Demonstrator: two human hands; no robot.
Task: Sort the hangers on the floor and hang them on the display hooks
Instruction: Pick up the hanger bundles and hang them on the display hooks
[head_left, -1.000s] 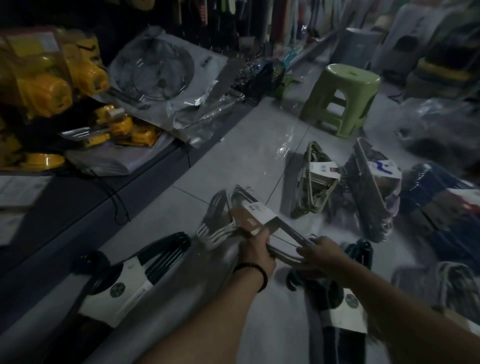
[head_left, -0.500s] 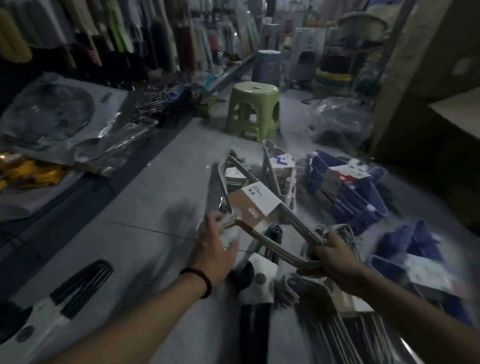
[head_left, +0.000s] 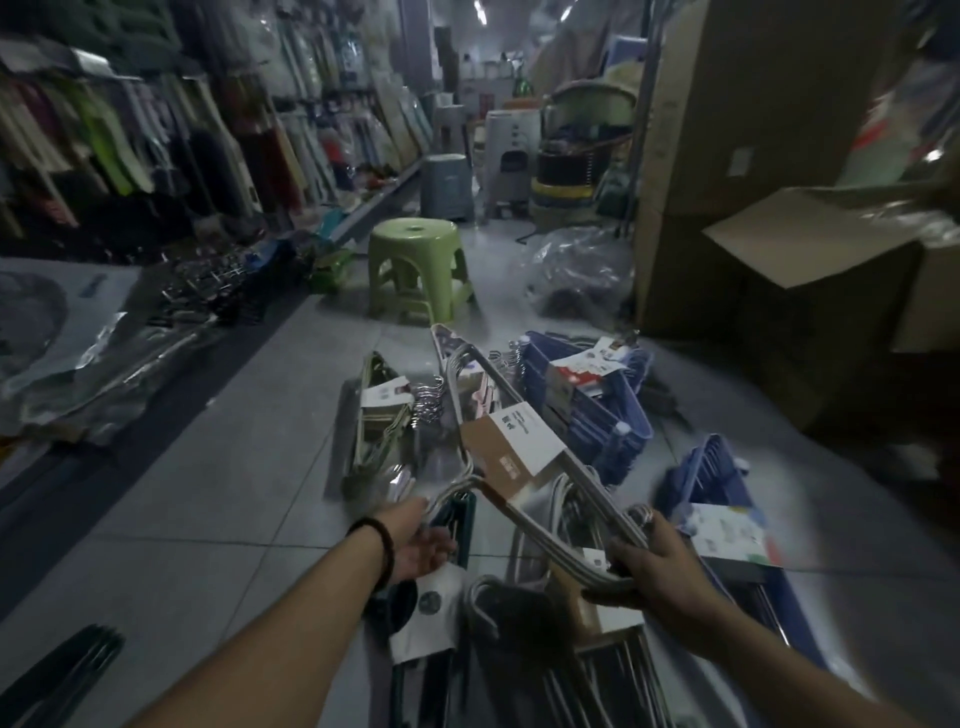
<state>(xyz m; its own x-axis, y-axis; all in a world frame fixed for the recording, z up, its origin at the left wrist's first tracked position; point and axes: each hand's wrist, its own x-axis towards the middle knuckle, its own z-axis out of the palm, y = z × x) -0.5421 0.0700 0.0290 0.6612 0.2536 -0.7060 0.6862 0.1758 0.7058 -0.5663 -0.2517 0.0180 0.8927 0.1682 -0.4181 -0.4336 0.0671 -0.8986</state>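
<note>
We hold a grey hanger bundle (head_left: 550, 539) lifted off the floor (head_left: 234, 467), over the other packs. Right hand (head_left: 655, 564) grips its near corner, fingers curled round the bars. Left hand (head_left: 422, 540) is loose, palm showing, fingers relaxed at the bundle's hook end; we can't tell if they touch. A brown-and-white card label (head_left: 511, 441) wraps the bundle's middle. On the floor: blue hanger packs (head_left: 587, 410) to the right, a pale green pack (head_left: 376, 431) to the left, a dark green pack (head_left: 460, 519) under the left hand. Green stool (head_left: 415, 265) stands farther off, cardboard boxes (head_left: 753, 156) to the right.
</note>
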